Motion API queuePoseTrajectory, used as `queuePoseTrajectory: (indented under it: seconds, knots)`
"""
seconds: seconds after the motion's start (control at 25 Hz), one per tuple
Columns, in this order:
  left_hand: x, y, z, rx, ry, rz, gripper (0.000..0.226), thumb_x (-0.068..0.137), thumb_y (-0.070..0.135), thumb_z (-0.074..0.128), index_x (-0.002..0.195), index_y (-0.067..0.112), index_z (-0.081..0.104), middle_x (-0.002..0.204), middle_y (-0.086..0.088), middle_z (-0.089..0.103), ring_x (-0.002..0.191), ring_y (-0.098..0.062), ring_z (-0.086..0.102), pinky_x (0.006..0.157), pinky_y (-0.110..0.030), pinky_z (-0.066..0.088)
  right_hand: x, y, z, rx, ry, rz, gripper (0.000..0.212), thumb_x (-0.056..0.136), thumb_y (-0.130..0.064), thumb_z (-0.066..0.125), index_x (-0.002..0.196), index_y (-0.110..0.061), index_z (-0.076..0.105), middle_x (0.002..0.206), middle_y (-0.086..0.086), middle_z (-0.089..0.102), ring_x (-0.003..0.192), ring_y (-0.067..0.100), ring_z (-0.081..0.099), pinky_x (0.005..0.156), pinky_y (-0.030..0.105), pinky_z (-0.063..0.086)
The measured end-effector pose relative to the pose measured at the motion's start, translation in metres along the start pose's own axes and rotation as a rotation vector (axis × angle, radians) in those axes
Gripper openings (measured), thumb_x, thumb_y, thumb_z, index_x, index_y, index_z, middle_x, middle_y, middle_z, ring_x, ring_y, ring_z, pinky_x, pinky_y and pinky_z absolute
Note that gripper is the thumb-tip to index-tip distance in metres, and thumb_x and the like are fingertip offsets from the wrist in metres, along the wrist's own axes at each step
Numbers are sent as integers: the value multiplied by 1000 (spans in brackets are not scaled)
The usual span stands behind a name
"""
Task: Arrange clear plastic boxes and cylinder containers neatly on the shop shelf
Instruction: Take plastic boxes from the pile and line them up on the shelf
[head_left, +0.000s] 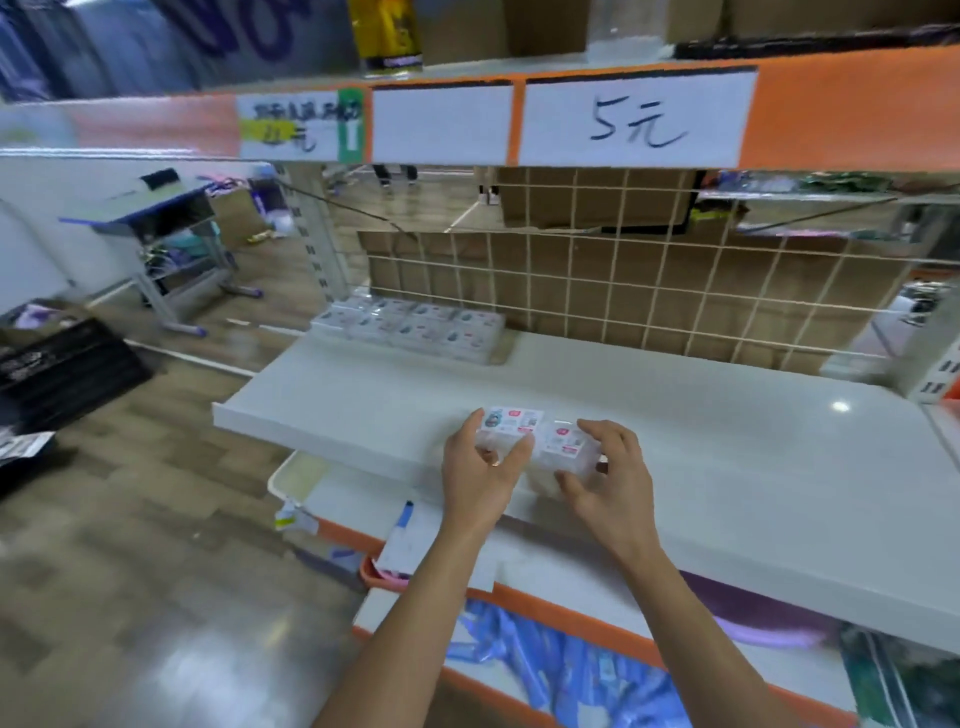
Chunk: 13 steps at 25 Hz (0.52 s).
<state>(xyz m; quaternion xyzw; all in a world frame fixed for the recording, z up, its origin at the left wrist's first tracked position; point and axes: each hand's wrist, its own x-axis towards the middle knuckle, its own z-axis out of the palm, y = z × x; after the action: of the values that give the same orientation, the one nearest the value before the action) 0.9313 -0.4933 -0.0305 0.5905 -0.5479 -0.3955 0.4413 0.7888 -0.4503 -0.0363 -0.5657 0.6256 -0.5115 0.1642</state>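
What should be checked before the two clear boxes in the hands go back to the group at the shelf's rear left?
1. Left hand grip on left box: ok, fingers and thumb curl round it.
2. Right hand grip on right box: ok, fingers curl round it.
3. Boxes resting on shelf: cannot tell; they are at its front edge.
4. Path to rear group of boxes: ok, bare shelf between.
5. Room right of that group: ok.
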Motion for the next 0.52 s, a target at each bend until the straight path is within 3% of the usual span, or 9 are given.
queuePoseTrajectory:
  seconds: [0.12, 0.2, 0.28, 0.4, 0.52]
  knots:
    - [14, 0, -22, 61, 2, -3, 82, 74, 33, 78, 142, 20, 36, 131, 2, 39, 104, -12, 57, 76, -6, 45, 18, -9, 28, 18, -45, -12, 53, 68, -5, 75, 117, -14, 57, 116, -8, 46, 105, 4, 48, 84, 11, 41]
    - [28, -4, -38, 101, 37, 9, 84, 74, 34, 78, 144, 20, 33, 131, 0, 39, 109, -16, 55, 87, -16, 48, 32, -18, 51, 38, -77, -21, 53, 69, -7, 76, 118, -15, 57, 116, -9, 45, 105, 6, 48, 83, 8, 39]
    - [44, -9, -54, 138, 73, -3, 85, 74, 38, 76, 144, 20, 32, 132, -1, 40, 117, -18, 50, 100, -30, 44, 44, -25, 73, 51, -102, -34, 53, 69, -9, 75, 119, -14, 56, 117, -9, 45, 108, 8, 48, 86, 15, 42]
    - [75, -11, -77, 175, 113, -24, 85, 75, 40, 75, 145, 20, 30, 135, 0, 40, 127, -16, 40, 105, -27, 34, 68, -34, 110, 50, -128, -54, 53, 67, -15, 68, 119, -13, 55, 123, -2, 46, 113, 12, 48, 90, 23, 44]
    - [104, -13, -98, 207, 132, -40, 85, 76, 42, 74, 146, 21, 29, 137, 0, 38, 129, -17, 38, 106, -28, 33, 93, -43, 144, 24, -138, -15, 55, 68, -8, 72, 120, -12, 56, 122, 2, 44, 116, 17, 48, 94, 29, 45]
